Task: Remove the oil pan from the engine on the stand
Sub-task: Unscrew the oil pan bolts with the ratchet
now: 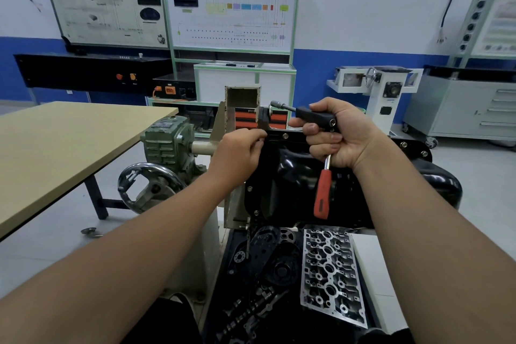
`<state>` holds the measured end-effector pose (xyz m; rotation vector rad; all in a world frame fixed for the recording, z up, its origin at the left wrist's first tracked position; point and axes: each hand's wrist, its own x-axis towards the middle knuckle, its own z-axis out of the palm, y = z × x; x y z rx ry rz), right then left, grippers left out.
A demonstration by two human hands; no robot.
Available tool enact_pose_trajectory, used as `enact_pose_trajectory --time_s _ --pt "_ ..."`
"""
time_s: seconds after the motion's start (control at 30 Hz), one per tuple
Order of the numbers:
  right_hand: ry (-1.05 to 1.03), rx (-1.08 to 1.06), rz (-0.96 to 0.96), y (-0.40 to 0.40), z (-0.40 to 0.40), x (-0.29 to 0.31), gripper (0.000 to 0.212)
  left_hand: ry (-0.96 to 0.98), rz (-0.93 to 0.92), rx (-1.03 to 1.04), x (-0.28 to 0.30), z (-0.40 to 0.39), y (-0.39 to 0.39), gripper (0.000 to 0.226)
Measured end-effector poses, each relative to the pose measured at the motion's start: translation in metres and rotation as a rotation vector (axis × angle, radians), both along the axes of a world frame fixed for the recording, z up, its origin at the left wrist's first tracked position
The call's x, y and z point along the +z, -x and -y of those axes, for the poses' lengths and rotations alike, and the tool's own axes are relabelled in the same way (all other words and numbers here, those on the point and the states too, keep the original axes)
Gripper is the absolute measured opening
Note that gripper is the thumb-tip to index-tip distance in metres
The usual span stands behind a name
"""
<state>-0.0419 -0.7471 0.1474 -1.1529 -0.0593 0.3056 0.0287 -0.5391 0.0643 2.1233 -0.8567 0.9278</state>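
A person works at the black oil pan point(293, 181), which sits on the upturned engine clamped in the engine stand point(242, 109), flange bolts point(285, 136) visible along its far and left edges. The left hand point(240, 155) pinches at the pan's upper left corner, apparently on a small fastener too hidden to identify. The right hand point(339, 134) is wrapped around a black-headed socket wrench point(315, 117) with a red handle, lifted clear of the pan. Several bolts appear seated, so removal looks only partly done; the pan is not yet lifted. A cylinder head part point(331, 274) lies on the tray below.
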Motion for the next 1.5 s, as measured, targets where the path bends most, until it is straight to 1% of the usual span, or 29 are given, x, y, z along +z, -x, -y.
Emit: enact_pose_trajectory --time_s 0.1,0.23,0.37,0.5,0.6,0.7,0.73,0.83,0.93,1.0,1.1,1.2,1.27,1.5 --pt "0.0 -0.006 -0.001 0.0 0.0 0.0 0.037 -0.056 0.001 0.005 0.001 0.002 -0.001 0.021" --pt "0.006 -0.01 0.0 0.002 -0.001 0.0 0.037 -0.01 -0.037 0.047 0.0 0.009 0.001 0.019" --pt "0.009 -0.01 0.0 0.001 -0.001 0.0 0.036 0.048 -0.106 0.019 0.0 0.006 0.002 0.015" --pt "0.007 -0.005 0.0 0.0 0.0 0.0 0.036 0.041 -0.165 0.006 0.004 0.005 0.0 0.009" --pt "0.001 -0.003 -0.001 0.0 0.001 0.0 0.036 0.054 -0.209 0.043 0.004 0.006 -0.002 0.011" --pt "0.01 -0.006 -0.001 0.0 0.0 0.0 0.037 0.069 -0.187 0.037 0.004 0.006 -0.001 0.012" --pt "0.014 -0.006 -0.001 0.0 -0.001 0.0 0.037 0.056 -0.161 0.019 0.004 0.006 -0.001 0.011" --pt "0.018 -0.011 -0.002 0.001 -0.002 0.001 0.036 -0.018 -0.103 0.015 0.004 0.006 -0.002 0.019" --pt "0.021 -0.023 -0.005 0.002 -0.002 0.002 0.034 0.012 -0.093 0.047 0.002 0.01 -0.002 0.015" --pt "0.021 -0.031 -0.009 0.002 -0.003 0.002 0.035 0.086 -0.118 0.07 0.001 0.013 -0.002 0.01" --pt "0.021 -0.038 -0.008 0.004 -0.003 0.002 0.036 0.21 -0.207 0.114 0.001 0.017 -0.002 0.019" --pt "0.025 -0.042 -0.006 0.004 -0.004 0.002 0.035 0.17 -0.149 0.077 0.001 0.018 -0.001 0.011" --pt "0.021 -0.047 -0.007 0.004 -0.004 0.002 0.035 0.13 -0.111 0.073 0.001 0.017 0.0 0.01" --pt "0.024 -0.052 -0.003 0.004 -0.004 0.002 0.034 0.122 -0.207 0.054 0.004 0.019 0.001 0.007"
